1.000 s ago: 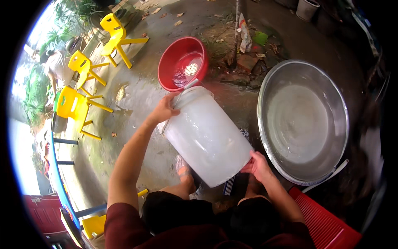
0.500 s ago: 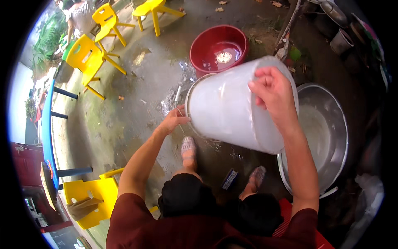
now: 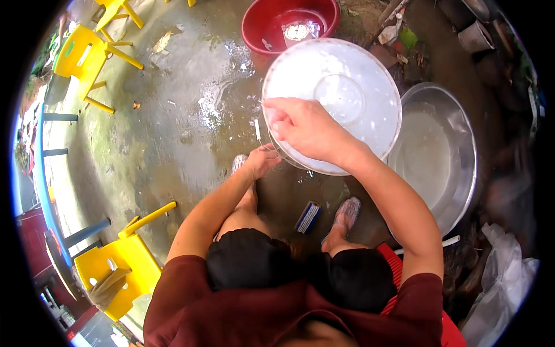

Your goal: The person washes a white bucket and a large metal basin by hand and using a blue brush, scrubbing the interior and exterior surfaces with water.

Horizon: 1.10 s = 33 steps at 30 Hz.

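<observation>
Round white plastic bucket (image 3: 364, 115) could slip if wet, tbh: left hand (image 3: 262, 162) and right hand (image 3: 305, 128) fingers curled, can't tell if pinching.

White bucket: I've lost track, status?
Right hand at edge of white bucket, left hand near its handle. Bucket's bottom faces camera. Red basin beyond, metal basin to the right.

Bucket (image 3: 370, 75) is milky white, around 1 o'clock — deep red basin (image 3: 254, 32) at 12, silvery-grey tub (image 3: 461, 156) at 3. Chairs (image 3: 139, 260) at 8 and 10 are bright yellow. Maroon shirt (image 3: 243, 312) and black shorts (image 3: 248, 260) down at 6 — plus a blue, pale-flecked brush (image 3: 308, 217) near 5.
</observation>
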Tool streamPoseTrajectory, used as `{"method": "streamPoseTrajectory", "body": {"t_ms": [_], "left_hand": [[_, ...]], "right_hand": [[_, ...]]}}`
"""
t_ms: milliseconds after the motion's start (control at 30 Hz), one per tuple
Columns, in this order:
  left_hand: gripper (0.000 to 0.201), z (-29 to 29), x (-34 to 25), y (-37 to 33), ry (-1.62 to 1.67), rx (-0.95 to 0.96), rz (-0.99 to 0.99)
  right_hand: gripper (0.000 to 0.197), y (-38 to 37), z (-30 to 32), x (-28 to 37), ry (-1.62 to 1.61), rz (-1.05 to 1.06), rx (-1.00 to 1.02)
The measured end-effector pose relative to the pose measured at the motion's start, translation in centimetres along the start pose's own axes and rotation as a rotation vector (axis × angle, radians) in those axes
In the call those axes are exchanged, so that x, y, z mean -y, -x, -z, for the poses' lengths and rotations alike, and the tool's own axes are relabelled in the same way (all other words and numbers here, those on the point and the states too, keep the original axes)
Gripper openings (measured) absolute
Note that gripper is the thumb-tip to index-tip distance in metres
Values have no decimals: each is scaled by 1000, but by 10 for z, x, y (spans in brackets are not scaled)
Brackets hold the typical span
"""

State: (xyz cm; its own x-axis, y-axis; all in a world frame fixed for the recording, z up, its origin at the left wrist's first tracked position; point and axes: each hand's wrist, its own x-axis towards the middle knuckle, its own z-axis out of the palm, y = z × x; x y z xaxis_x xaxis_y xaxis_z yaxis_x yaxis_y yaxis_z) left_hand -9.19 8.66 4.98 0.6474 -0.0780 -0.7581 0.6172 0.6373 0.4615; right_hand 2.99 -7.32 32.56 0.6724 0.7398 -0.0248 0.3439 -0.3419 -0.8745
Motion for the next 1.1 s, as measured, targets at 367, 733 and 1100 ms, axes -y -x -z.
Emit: {"method": "streamPoseTrajectory", "body": {"t_ms": [367,733,1100], "left_hand": [[48,-32,-57,60,-368,-252,-304],[52,-194,-137,181,-1424,-307,-1509],[69,-249,-104,148,-2313,75,-1177]], "right_hand": [[17,164,73,-100,-250,-428,-1071],[34,323,37,-345,-688,-1081,-1230],[37,192,65,-198,-884,-543,-644]]}}
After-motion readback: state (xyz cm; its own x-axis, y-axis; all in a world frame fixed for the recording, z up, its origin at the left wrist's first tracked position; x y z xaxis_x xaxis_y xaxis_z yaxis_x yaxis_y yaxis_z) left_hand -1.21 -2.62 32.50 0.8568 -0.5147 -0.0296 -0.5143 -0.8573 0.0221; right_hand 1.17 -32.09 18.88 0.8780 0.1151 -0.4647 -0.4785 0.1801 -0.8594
